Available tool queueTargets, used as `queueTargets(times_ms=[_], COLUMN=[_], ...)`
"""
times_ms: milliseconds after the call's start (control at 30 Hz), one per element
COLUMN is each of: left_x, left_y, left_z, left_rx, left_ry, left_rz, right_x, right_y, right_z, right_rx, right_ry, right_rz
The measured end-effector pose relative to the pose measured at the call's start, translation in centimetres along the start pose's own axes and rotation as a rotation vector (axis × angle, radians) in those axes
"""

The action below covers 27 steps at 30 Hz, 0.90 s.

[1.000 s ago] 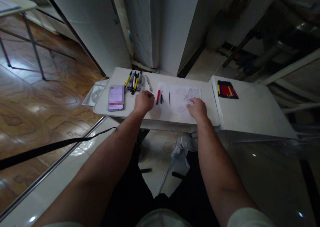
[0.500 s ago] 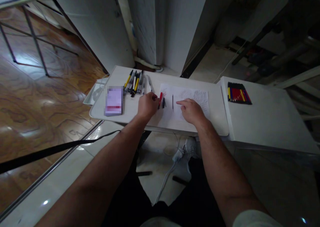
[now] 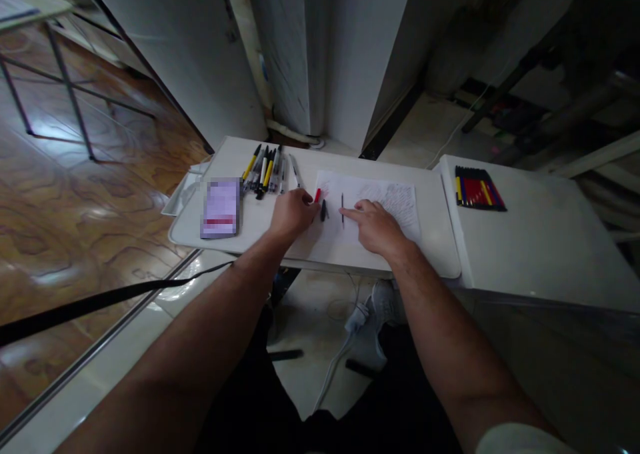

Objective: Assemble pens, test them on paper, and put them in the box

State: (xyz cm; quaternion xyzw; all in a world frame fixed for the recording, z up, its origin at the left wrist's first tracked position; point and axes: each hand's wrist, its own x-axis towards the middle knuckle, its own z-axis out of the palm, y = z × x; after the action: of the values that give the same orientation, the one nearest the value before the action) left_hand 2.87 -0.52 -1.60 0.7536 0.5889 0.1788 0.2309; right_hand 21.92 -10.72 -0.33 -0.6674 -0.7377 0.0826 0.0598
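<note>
A red pen (image 3: 318,193) lies at the left side of the white paper (image 3: 365,235), its lower part covered by my left hand (image 3: 294,211). The left fingers are closed around that lower part. Just right of it rests a small black pen part (image 3: 323,209). A thin dark pen refill (image 3: 343,218) lies lengthwise on the paper. My right hand (image 3: 376,227) stretches its index finger to the refill and touches it, with the other fingers loosely bent and nothing held in them. Pencil-like scribbles cover the paper's right part.
Several pens (image 3: 265,169) lie in a group at the back left of the white table (image 3: 437,241). A phone (image 3: 221,207) is at its left end. On the adjoining white surface (image 3: 545,241) sits a pack of coloured pens (image 3: 480,189). A power strip (image 3: 357,317) lies on the floor.
My right index finger has moved left onto the refill. My left fingers have come over the red pen and now hide more of it. The view has shifted slightly.
</note>
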Motion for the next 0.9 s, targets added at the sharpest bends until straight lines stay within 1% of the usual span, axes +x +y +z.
queueTargets(times_ms=[233, 433, 600, 800, 900], left_x=[-0.5, -0.7, -0.8, -0.5, -0.3], left_y=[-0.2, -0.1, 0.2, 0.0, -0.2], left_z=[-0.1, -0.5, -0.6, -0.9, -1.2], left_rx=[0.019, 0.025, 0.017, -0.070, -0.130], left_ry=[-0.001, -0.014, -0.028, -0.022, -0.022], left_rz=[0.043, -0.003, 0.001, -0.056, -0.064], right_x=[-0.1, -0.1, 0.0, 0.5, 0.6], right_y=[-0.6, -0.3, 0.2, 0.4, 0.4], right_z=[0.1, 0.2, 0.3, -0.2, -0.2], right_rx=[0.024, 0.033, 0.066, 0.079, 0.075], right_ry=[0.018, 0.025, 0.045, 0.053, 0.083], right_rz=[0.046, 0.043, 0.044, 0.144, 0.191])
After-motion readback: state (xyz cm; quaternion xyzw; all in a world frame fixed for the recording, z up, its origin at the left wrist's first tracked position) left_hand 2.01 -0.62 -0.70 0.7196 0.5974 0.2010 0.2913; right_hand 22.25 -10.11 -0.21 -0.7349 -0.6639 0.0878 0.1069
